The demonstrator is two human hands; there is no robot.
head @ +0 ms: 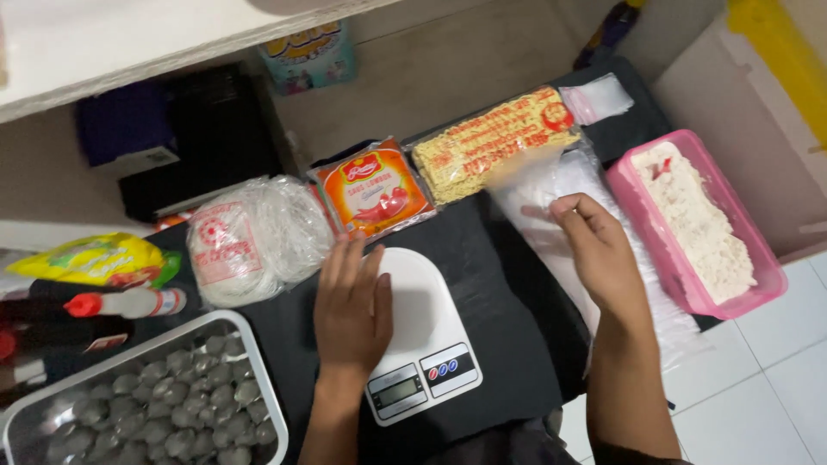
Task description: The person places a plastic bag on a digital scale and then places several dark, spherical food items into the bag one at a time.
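On the white kitchen scale (pixel 422 331) your left hand (pixel 351 310) lies flat and empty, while right of it your right hand (pixel 599 250) pinches a clear plastic bag (pixel 538 185); nothing weighed yet.

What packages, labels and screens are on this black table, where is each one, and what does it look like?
Kitchen scale: white, centre front, grey display, under the left hand.
Sausage pack: orange and red, behind the scale.
Noodle block: yellow, red print, back right.
Rice noodle bag: clear, round, red label, left.
Clear bags: under the right hand.
Pink tub: far right, white filling.
Yellow packet: far left.
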